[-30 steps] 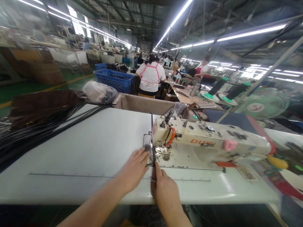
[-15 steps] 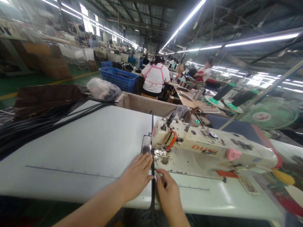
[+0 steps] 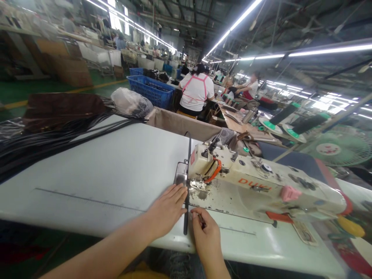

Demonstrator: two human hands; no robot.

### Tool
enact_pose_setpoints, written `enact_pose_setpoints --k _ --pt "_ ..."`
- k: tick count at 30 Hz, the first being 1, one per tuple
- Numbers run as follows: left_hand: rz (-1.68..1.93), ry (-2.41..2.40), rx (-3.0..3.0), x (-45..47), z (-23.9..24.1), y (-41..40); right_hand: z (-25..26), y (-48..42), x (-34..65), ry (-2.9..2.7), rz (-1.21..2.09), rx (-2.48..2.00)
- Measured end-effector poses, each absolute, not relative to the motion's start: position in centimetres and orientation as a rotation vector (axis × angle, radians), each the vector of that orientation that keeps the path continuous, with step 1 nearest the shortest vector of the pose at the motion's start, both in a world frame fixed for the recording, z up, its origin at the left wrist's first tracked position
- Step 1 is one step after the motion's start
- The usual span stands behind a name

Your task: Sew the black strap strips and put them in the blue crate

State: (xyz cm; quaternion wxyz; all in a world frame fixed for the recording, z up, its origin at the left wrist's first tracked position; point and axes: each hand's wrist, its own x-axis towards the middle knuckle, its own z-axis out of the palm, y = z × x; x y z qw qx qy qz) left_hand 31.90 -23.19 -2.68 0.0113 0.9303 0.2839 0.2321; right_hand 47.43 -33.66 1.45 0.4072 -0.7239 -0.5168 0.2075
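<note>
A narrow black strap (image 3: 186,217) runs front to back under the head of the sewing machine (image 3: 232,174); its near end lies on the white table. My left hand (image 3: 170,207) rests flat left of the strap, fingers stretched out, fingertips at its edge near the metal plate (image 3: 180,178). Just right of the strap, my right hand (image 3: 207,228) is closed, thumb and forefinger pinched together. A small dark, partly shiny thing shows within its curled fingers, too hidden to name.
Many black straps (image 3: 58,143) lie across the table's left side, beside brown cloth (image 3: 64,110) and a plastic bag (image 3: 129,101). Behind the table are a fabric-lined bin (image 3: 174,123), a blue crate (image 3: 151,91) and a seated person (image 3: 196,93). Thread cones (image 3: 285,116) and a fan (image 3: 340,149) stand right.
The strap has moved away from me through the machine; its tail hung over the front edge and now ends on the table. Both hands stay beside it. The view has shifted slightly.
</note>
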Motion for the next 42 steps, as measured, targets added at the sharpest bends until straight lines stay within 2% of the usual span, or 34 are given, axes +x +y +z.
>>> enact_pose_setpoints --k 24,35,42 --pt "0.775 0.887 2.856 31.9 -3.1 -22.9 1.3 -34.0 47.2 -1.336 0.499 -1.817" --pt "0.692 0.918 2.864 32.5 -3.2 -21.1 1.0 -34.1 47.3 -1.361 0.519 -1.809" --pt "0.45 0.984 2.732 32.5 -1.6 -20.6 0.5 -34.1 47.4 -1.39 0.448 -1.781"
